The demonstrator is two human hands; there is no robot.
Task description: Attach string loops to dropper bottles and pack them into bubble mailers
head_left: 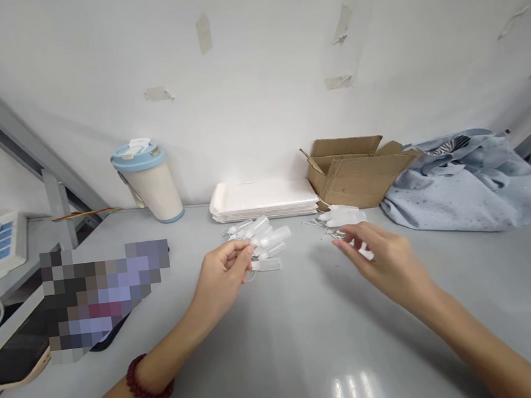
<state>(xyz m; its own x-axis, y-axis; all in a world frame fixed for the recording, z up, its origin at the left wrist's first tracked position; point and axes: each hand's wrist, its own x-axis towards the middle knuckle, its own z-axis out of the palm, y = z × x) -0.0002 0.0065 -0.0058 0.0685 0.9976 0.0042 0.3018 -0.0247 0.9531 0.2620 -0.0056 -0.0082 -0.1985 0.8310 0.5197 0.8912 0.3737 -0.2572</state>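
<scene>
Two groups of small clear bottles lie on the desk (pixel 291 336): a left pile (pixel 269 264) in front of the white envelopes (pixel 265 196), and a right pile (pixel 348 216) in front of the cardboard box (pixel 363 178), with thin white cords (pixel 313 222) spread at its near-left edge. The step in hand is judged to be handling single bottles. Good practice would be to grip each by its narrow end, keep its loop free of neighbouring cords, and lift gently, since a snagged cord could drag others along. The left hand (pixel 223 274) has thumb and forefinger pinched together on one end of a bottle (pixel 277 235), its body pointing right over the left pile. The right hand (pixel 391 261) is at the near side of the right pile, its thumb and forefinger slightly apart, with nothing seen gripped; contact with the cords cannot be confirmed.
</scene>
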